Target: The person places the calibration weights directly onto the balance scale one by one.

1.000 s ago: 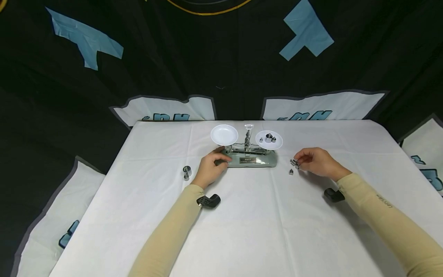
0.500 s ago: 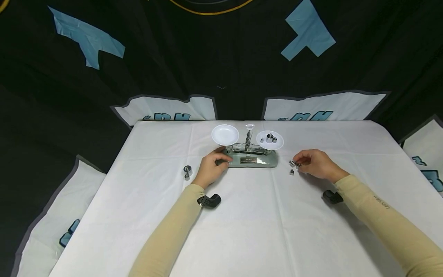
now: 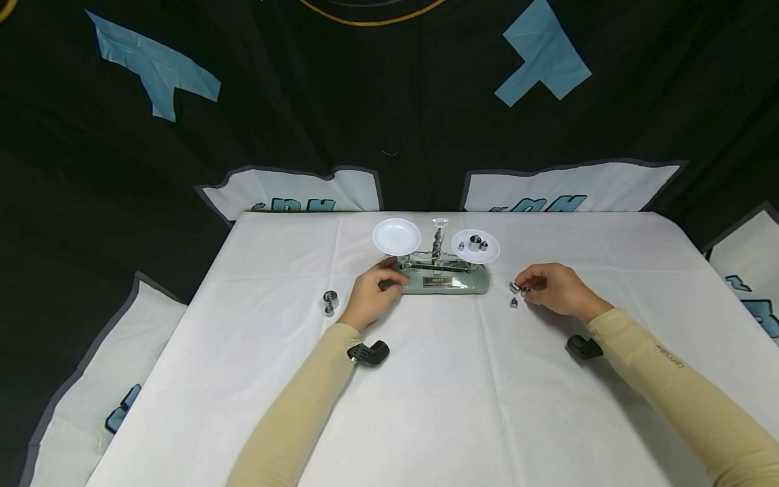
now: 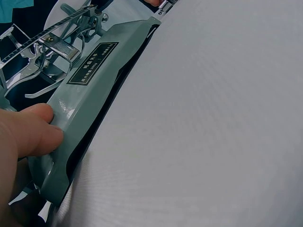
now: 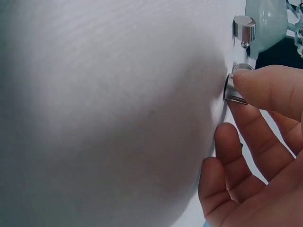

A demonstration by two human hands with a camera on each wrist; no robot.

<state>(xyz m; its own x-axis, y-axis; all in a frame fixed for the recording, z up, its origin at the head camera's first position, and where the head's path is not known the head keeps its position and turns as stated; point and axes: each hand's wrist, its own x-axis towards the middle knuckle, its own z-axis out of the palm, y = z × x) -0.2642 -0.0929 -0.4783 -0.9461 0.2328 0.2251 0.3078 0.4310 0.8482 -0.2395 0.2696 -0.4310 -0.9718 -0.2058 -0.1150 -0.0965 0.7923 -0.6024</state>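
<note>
Pinching a small metal weight (image 5: 230, 93) between thumb and finger, a person's right hand (image 3: 558, 291) is near the right end of a two-pan scale (image 3: 456, 281). The thumb hides much of that weight, and the small pieces crowded at the fingertips are hard to count. At the scale's other end, the left hand (image 3: 370, 295) covers part of the base. The scale's label (image 4: 92, 63) is too small to read from the head view. The left wrist view cuts off the pans; the right wrist view catches only a corner of the scale.

The left hand's grip is closed on the scale's left end, two fingertips showing on the green base, the rest of the hand in shadow. The right hand's remaining fingers bend loosely. Both arms, in beige sleeves (image 3: 663, 372), reach forward, one toward each end of the scale.

Three weights (image 3: 475, 243) stand on the scale's right pan (image 3: 475, 258). Left of the scale, beyond the left hand, a larger weight (image 3: 331, 298) and a smaller one sit close together on the white-covered desk (image 3: 426, 406). Right of the scale, a loose weight (image 3: 514, 303) lies near the right fingertips.
</note>
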